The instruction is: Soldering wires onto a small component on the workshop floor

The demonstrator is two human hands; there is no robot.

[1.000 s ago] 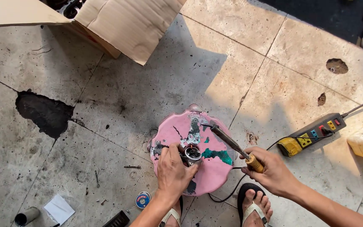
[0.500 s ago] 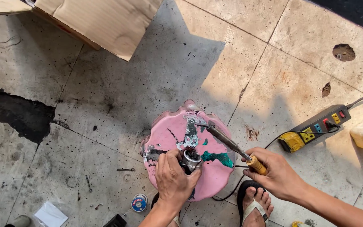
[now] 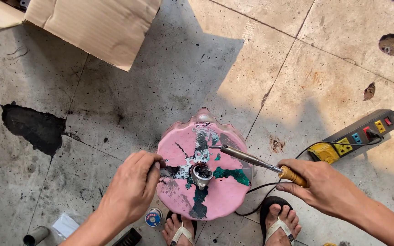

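A round pink stool (image 3: 226, 200) with worn, stained paint stands on the floor in front of me. On its top rests a small metal cup-shaped part (image 3: 202, 173). My left hand (image 3: 131, 191) is closed at the stool's left edge, pinching something thin next to that part; I cannot tell what. My right hand (image 3: 318, 184) grips the wooden handle of a soldering iron (image 3: 251, 159). The iron's metal shaft slants up to the left, and its tip hangs above the stool top just beyond the metal part.
A black power strip (image 3: 354, 136) with coloured sockets lies at the right, a cord plugged into it. A cardboard box (image 3: 92, 23) sits at the upper left. A small round tin (image 3: 152, 217) and a grey tube (image 3: 35, 235) lie near my sandalled feet (image 3: 279, 223). The tiled floor is cracked.
My left hand has slid off the metal part to the stool's left edge, uncovering the part. The soldering iron stays over the stool. The view has tilted a little.
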